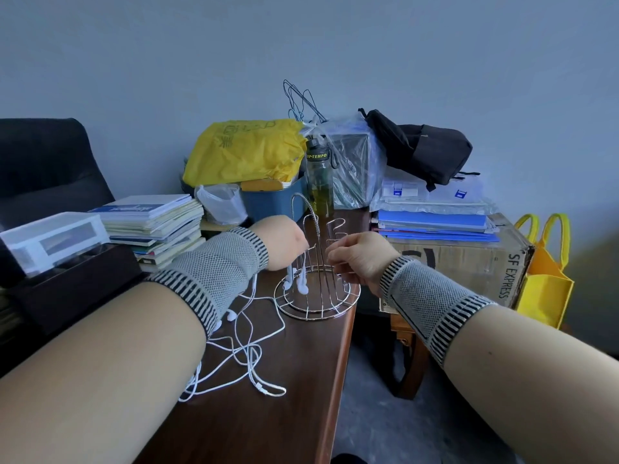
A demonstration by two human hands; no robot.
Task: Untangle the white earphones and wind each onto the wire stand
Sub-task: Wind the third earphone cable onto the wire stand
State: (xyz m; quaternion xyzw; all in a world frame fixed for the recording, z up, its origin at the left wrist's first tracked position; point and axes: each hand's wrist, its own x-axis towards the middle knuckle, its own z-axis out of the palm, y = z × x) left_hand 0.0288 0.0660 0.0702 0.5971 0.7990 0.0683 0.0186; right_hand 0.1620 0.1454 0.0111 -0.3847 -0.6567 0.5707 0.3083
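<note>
A chrome wire stand [317, 298] with a round base and upright hooks sits on the dark wooden table [254, 423]. My left hand [279, 242] is curled over the stand's left side and holds white earphone cords, whose earbuds [303, 286] dangle just above the base. My right hand [356, 257] grips the stand's uprights from the right. A tangle of white earphone cable [241, 356] lies on the table under my left forearm, with more earbuds [230, 315] in it. Both wrists wear grey knitted bands.
Stacked books [160, 226] and a white box [50, 241] stand at the left. Behind the stand are a blue bin [271, 202], a yellow bag [244, 150] and a bottle [319, 177]. A cardboard box [469, 262] sits right of the table edge.
</note>
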